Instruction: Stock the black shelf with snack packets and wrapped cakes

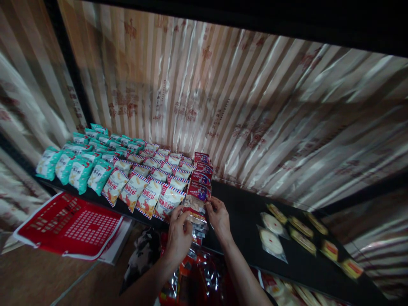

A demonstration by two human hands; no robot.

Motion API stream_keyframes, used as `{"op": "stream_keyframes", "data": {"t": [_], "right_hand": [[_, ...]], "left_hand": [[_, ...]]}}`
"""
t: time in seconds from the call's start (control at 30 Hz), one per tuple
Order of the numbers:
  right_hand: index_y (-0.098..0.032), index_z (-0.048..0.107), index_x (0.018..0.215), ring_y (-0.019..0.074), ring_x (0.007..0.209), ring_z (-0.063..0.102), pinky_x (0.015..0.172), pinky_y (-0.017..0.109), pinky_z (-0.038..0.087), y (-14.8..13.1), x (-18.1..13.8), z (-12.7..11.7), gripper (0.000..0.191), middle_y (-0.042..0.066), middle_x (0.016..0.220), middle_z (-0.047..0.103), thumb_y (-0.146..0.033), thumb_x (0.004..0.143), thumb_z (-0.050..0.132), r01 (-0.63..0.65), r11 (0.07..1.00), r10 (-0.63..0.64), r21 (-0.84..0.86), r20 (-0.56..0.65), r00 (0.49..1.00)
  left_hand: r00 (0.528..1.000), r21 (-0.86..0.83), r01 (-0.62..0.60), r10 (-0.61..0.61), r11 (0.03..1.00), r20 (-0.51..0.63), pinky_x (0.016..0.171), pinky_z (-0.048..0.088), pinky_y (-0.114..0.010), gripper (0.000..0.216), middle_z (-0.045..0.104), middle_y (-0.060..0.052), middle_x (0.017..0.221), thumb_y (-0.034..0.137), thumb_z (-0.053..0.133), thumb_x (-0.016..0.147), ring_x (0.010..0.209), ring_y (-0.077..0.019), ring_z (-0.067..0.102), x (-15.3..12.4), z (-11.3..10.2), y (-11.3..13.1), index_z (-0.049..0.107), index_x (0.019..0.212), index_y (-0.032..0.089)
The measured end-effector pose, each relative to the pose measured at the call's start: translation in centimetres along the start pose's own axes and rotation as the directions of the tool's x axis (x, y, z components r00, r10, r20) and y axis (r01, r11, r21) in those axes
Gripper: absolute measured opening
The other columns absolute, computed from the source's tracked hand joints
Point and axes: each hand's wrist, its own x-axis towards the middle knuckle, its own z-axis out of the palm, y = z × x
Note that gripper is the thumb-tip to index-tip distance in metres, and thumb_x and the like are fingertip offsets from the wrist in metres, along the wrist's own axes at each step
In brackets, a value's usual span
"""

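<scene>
On a black shelf (236,199), a column of purple-and-red snack packets (201,177) runs from the back to the front. At its front end lies a packet with a clear lower part (195,205) showing pale contents. My left hand (178,233) is closed on this packet's left edge, its fingertips partly hidden. My right hand (219,217) pinches the right edge with thumb and fingers. Just left of my hands stand rows of white snack bags (149,197) with red and blue striped edges. Below my hands are more shiny red packages (204,272), dim and partly hidden by my arms.
Green-and-white bags (78,172) fill the shelf's left end. Farther right lie round white packs (271,241), long yellow packs (301,227) and small yellow-red packs (330,250). A red basket (68,225) stands below at left. Striped plastic sheeting (191,85) hangs behind the shelf.
</scene>
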Motion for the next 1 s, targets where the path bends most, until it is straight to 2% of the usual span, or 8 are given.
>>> {"op": "stream_keyframes", "data": {"t": [0.2, 0.47, 0.57, 0.7, 0.77, 0.87, 0.93, 1.0], "right_hand": [[-0.015, 0.069, 0.095, 0.0223, 0.097, 0.059, 0.087, 0.034, 0.047, -0.4, -0.1, 0.2, 0.037, 0.013, 0.106, 0.061, -0.039, 0.077, 0.047, -0.012, 0.999, 0.012, -0.036, 0.005, 1.000], [-0.016, 0.068, 0.095, 0.0230, 0.100, 0.056, 0.088, 0.037, 0.045, -0.9, -0.8, -0.4, 0.039, 0.013, 0.112, 0.057, -0.043, 0.078, 0.046, -0.005, 0.999, 0.002, -0.043, -0.069, 0.998], [-0.016, 0.064, 0.100, 0.0232, 0.099, 0.056, 0.089, 0.039, 0.044, -0.8, -2.0, -1.2, 0.041, 0.012, 0.108, 0.059, -0.046, 0.078, 0.046, 0.009, 0.998, 0.001, 0.062, -0.154, 0.988], [-0.017, 0.058, 0.105, 0.0222, 0.099, 0.057, 0.088, 0.037, 0.044, -0.2, -6.2, -2.2, 0.042, 0.010, 0.106, 0.062, -0.050, 0.079, 0.049, -0.068, 0.963, 0.125, 0.262, -0.206, 0.971], [-0.018, 0.056, 0.108, 0.0197, 0.088, 0.061, 0.080, 0.033, 0.048, 0.8, -9.2, -2.4, 0.045, 0.009, 0.105, 0.064, -0.052, 0.080, 0.049, -0.178, 0.916, 0.237, 0.359, -0.125, 0.963], [-0.018, 0.059, 0.102, 0.0216, 0.084, 0.063, 0.074, 0.031, 0.049, 3.2, -13.6, -2.3, 0.046, 0.008, 0.092, 0.069, -0.056, 0.077, 0.051, -0.289, 0.906, 0.312, 0.308, -0.026, 0.950], [-0.019, 0.062, 0.095, 0.0232, 0.088, 0.064, 0.076, 0.030, 0.049, 5.2, -15.8, -1.9, 0.045, 0.008, 0.094, 0.070, -0.057, 0.077, 0.047, -0.312, 0.920, 0.304, 0.238, 0.073, 0.950], [-0.020, 0.064, 0.096, 0.0239, 0.085, 0.066, 0.073, 0.030, 0.050, 7.2, -17.3, -1.2, 0.042, 0.009, 0.091, 0.071, -0.053, 0.079, 0.043, -0.353, 0.928, 0.329, 0.121, 0.180, 0.927]], "left_hand": [[0.999, 0.099, -0.025, 0.022, 0.995, 0.032, 0.101, 0.039, -0.045, 0.036, 0.052, -0.012, 0.122, 0.008, 0.045, 0.074, 0.117, -0.0248, 0.047, -0.1, 0.1, -0.4, 0.063, 0.104, 0.016], [0.986, 0.256, -0.158, 0.164, 0.954, -0.004, 0.099, 0.040, -0.050, 0.035, 0.049, -0.012, 0.125, 0.006, 0.044, 0.075, 0.119, -0.0277, 0.044, -0.5, -0.5, 0.6, 0.062, 0.104, 0.018], [0.962, 0.204, -0.264, 0.273, 0.943, -0.018, 0.097, 0.042, -0.045, 0.035, 0.053, -0.010, 0.120, 0.004, 0.039, 0.079, 0.117, -0.0242, 0.046, -1.6, -1.2, 1.2, 0.061, 0.101, 0.019], [0.892, 0.047, -0.445, 0.437, 0.894, 0.116, 0.092, 0.046, -0.033, 0.034, 0.059, -0.007, 0.106, 0.003, 0.033, 0.080, 0.106, -0.0176, 0.053, -4.9, -1.4, 0.9, 0.060, 0.093, 0.020], [0.879, -0.001, -0.423, 0.410, 0.906, 0.244, 0.087, 0.048, -0.028, 0.035, 0.061, -0.007, 0.104, 0.003, 0.032, 0.080, 0.101, -0.0158, 0.056, -6.9, -1.0, 0.2, 0.060, 0.091, 0.020], [0.849, 0.026, -0.296, 0.250, 0.955, 0.466, 0.087, 0.047, -0.027, 0.036, 0.061, -0.006, 0.107, 0.003, 0.032, 0.077, 0.098, -0.0154, 0.058, -9.1, 0.0, -1.3, 0.060, 0.093, 0.021], [0.792, 0.101, -0.203, 0.102, 0.974, 0.602, 0.088, 0.046, -0.028, 0.037, 0.060, -0.006, 0.110, 0.004, 0.033, 0.077, 0.097, -0.0161, 0.058, -10.0, 0.8, -2.6, 0.061, 0.095, 0.021], [0.705, 0.163, -0.104, -0.043, 0.981, 0.708, 0.090, 0.045, -0.032, 0.034, 0.059, -0.007, 0.110, 0.006, 0.036, 0.079, 0.097, -0.0189, 0.058, -10.6, 1.6, -4.1, 0.062, 0.095, 0.020]]}}
